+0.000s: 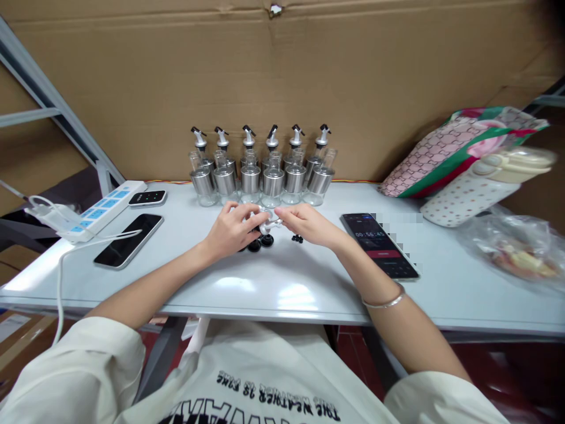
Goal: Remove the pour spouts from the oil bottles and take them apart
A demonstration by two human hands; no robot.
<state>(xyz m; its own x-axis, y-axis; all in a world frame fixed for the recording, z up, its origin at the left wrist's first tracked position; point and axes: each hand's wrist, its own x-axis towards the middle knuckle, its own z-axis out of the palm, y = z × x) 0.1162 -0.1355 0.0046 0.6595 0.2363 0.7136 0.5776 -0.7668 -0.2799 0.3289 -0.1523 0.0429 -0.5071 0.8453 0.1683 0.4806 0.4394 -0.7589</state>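
Note:
My left hand [229, 228] and my right hand [309, 225] meet over the middle of the white table [282, 288]. Both pinch a small clear plastic wrapper [268, 221] holding a pale part. Under the hands lie small black round caps [266, 240] and tiny black bits [297, 238]. Just behind stands a row of several glass oil bottles [262, 176] with steel bands and black-tipped pour spouts.
A phone showing a timer [379, 245] lies right of my right hand. A dark phone [129, 239], a small black device [148, 198] and a white power strip [103, 209] with cable sit left. A patterned bag [445, 154], a dotted bottle [477, 187] and a plastic bag [516, 253] crowd the right.

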